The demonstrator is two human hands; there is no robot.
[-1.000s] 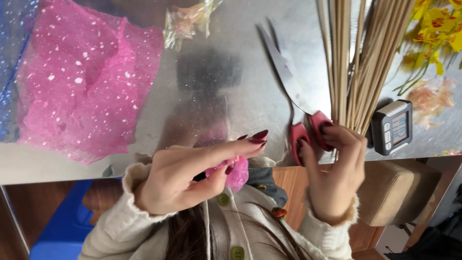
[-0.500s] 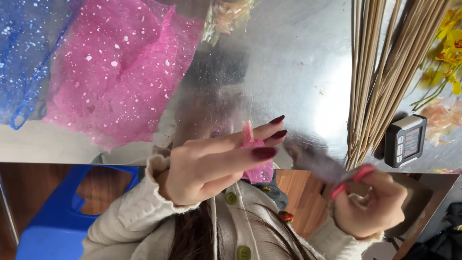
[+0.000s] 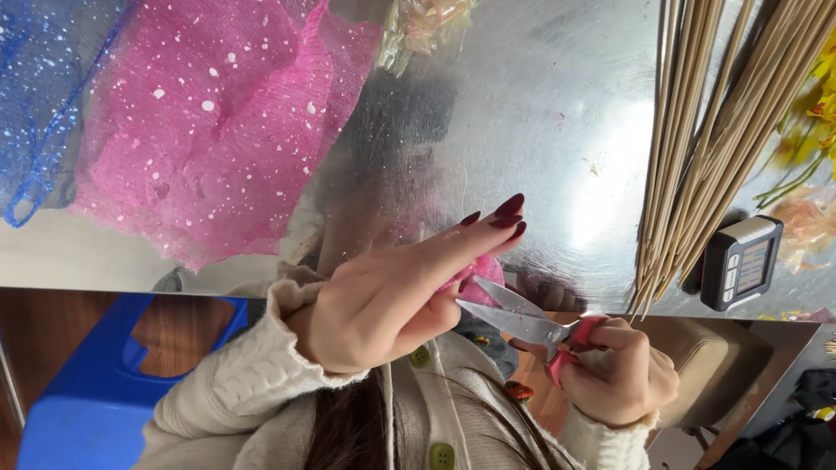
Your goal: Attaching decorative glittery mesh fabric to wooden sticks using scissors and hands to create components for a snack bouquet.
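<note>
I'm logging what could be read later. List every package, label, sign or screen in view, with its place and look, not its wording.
Small timer: on the shiny metal table, at its near right edge, beside the bundle of wooden sticks; a boxy dark case with a pale top edge, a greyish screen and a column of small buttons.
Clear wrapper: at the top edge of the table, crinkled, with pale yellow and pink contents.
No signs or separate labels are visible.

Beyond the left hand (image 3: 392, 296), bare shiny metal tabletop (image 3: 522, 130) lies open. Farther left, pink speckled mesh fabric (image 3: 209, 130) covers it. Beyond the right hand (image 3: 618, 374), a bundle of thin wooden sticks (image 3: 705, 148) and a small grey timer (image 3: 742, 261) block the way.
</note>
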